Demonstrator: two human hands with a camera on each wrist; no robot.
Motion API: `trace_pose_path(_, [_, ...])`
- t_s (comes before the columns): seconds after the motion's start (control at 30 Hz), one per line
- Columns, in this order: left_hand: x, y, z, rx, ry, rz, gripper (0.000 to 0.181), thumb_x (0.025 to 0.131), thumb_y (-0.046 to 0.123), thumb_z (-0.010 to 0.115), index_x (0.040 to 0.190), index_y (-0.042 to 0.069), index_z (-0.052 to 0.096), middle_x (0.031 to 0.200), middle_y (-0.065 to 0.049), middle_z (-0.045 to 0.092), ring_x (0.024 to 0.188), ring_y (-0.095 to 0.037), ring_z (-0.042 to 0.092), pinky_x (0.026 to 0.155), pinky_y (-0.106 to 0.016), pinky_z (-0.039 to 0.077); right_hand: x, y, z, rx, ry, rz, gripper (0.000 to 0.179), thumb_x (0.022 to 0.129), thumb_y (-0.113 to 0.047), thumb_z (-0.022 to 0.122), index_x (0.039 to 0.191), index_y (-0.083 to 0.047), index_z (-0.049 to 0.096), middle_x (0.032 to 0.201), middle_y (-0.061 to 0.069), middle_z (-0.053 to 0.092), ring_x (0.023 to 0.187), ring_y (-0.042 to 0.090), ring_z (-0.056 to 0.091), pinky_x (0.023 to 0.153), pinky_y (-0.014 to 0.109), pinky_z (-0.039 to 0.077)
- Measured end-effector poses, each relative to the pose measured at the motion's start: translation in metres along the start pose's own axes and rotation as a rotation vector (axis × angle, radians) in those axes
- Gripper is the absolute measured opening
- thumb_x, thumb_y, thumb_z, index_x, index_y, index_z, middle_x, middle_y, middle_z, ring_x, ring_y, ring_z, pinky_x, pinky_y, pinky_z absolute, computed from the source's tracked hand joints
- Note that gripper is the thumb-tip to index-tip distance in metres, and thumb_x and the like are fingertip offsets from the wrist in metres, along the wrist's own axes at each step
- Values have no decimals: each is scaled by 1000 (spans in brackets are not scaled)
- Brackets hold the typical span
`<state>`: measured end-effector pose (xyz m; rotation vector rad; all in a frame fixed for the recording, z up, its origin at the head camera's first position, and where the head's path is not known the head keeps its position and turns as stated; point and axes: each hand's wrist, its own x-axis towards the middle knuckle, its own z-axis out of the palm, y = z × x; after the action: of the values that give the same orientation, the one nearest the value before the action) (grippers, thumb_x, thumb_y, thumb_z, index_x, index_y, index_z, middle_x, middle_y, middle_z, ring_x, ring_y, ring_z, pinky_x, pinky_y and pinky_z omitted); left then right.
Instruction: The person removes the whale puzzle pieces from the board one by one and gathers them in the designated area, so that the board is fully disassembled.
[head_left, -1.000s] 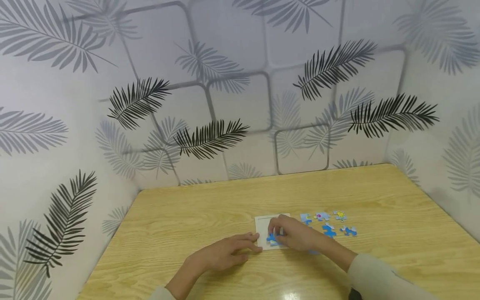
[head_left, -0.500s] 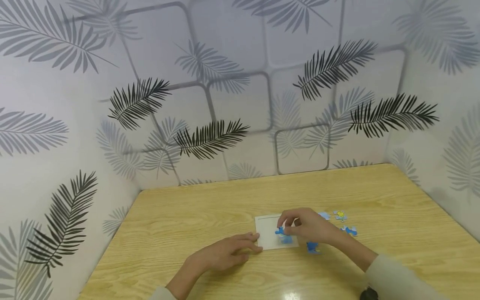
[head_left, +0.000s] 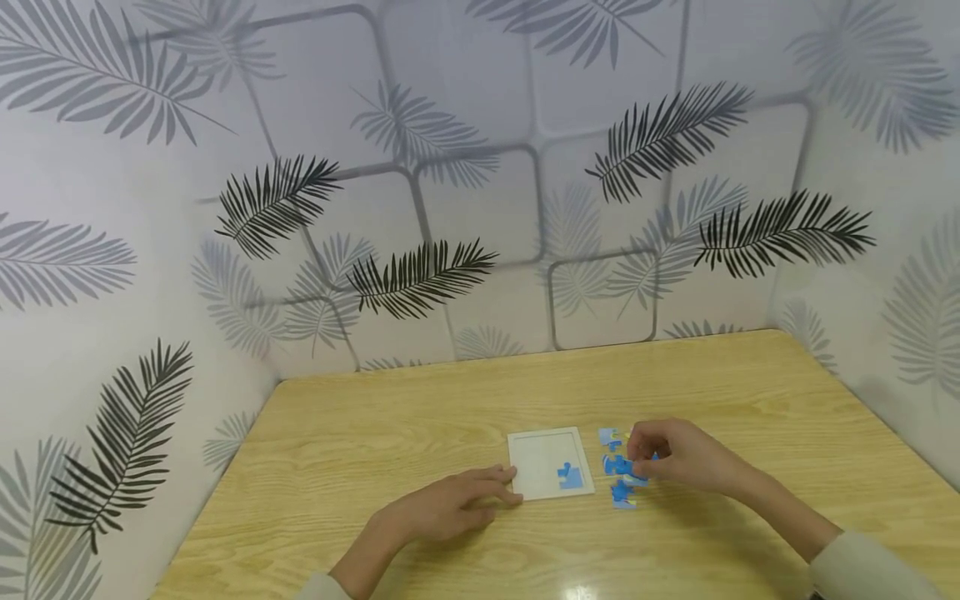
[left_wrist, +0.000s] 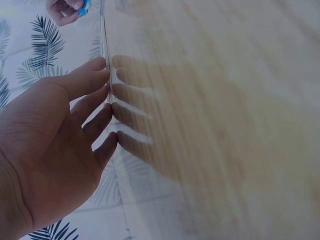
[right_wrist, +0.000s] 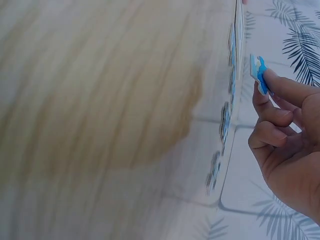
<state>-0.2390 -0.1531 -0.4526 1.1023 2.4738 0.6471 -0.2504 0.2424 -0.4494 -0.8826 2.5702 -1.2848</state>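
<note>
A white puzzle tray lies flat on the table, with one blue jigsaw piece in its lower right corner. My left hand rests at the tray's left edge, fingers extended and slightly spread; the left wrist view shows the palm and spread fingers. To the right of the tray, my right hand is over the loose pieces. Between thumb and index finger it pinches a blue jigsaw piece, held up off the table in the right wrist view. That hand hides part of the loose pieces behind it.
Several loose jigsaw pieces lie right of the tray, and the right wrist view shows them edge-on in a row. The wooden table meets a leaf-patterned wall at the back.
My right hand has moved right, from above the tray to the loose pieces. The tray's lower right corner, earlier partly covered, now shows a blue piece. My left hand has stayed put.
</note>
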Motion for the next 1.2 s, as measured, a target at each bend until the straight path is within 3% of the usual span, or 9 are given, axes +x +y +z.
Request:
trace_pose_path(0.33, [-1, -2, 0, 4, -9, -11, 39, 108, 17, 56, 146, 25, 62, 167, 3, 36, 156, -19, 28, 126, -41, 27, -24, 13, -11, -24, -98, 7, 14, 94, -16, 77, 91, -16, 64, 83, -7, 61, 72, 5, 53, 59, 23, 45])
trace_pose_path(0.73, [-2, -4, 1, 10, -1, 17, 38, 109, 18, 55, 146, 24, 62, 167, 2, 36, 156, -20, 29, 126, -42, 28, -23, 11, -4, -248, -18, -23, 22, 85, -11, 83, 86, -21, 63, 87, -12, 62, 78, 5, 52, 64, 22, 48])
trace_pose_path(0.93, [-2, -3, 0, 29, 2, 16, 38, 109, 18, 55, 146, 25, 62, 167, 3, 36, 156, -20, 29, 126, -41, 28, -10, 3, -1, -229, 4, -52, 19, 88, -7, 80, 91, -18, 64, 88, -9, 63, 73, 5, 51, 59, 22, 47])
trace_pose_path(1.2, [0, -2, 1, -21, -5, -1, 38, 109, 17, 55, 145, 26, 62, 167, 5, 36, 157, -19, 28, 127, -42, 26, 25, -12, 25, -157, -8, -141, 28, 90, -2, 77, 115, -9, 67, 108, 8, 69, 66, 5, 49, 59, 23, 49])
